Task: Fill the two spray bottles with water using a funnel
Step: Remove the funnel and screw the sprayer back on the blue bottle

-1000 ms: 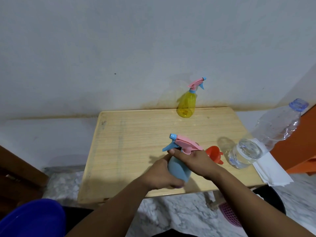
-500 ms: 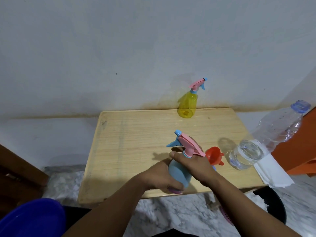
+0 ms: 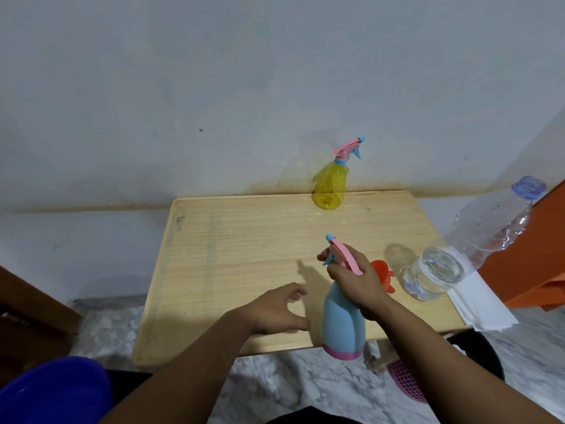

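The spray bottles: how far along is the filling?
Nothing looks filled. The right hand grips the pink trigger head of the pale blue spray bottle, head still on. The red plastic funnel, yellow spray bottle and clear water bottle stand untouched.

A pale wooden table (image 3: 238,240) stands pushed up against a grey-white wall (image 3: 214,71), which carries a brownish stain along the line where the tabletop meets it. At the table's right near corner a sheet of white paper (image 3: 477,304) hangs over the edge, with an orange piece of furniture (image 3: 532,261) just beyond it and a dark round object (image 3: 480,350) with a pink perforated plastic thing (image 3: 406,384) low beside it on the marbled grey-and-white floor (image 3: 275,390). To the left there is a dark brown wooden piece (image 3: 27,313), and in the near left corner the rim of a blue plastic basin (image 3: 52,390).
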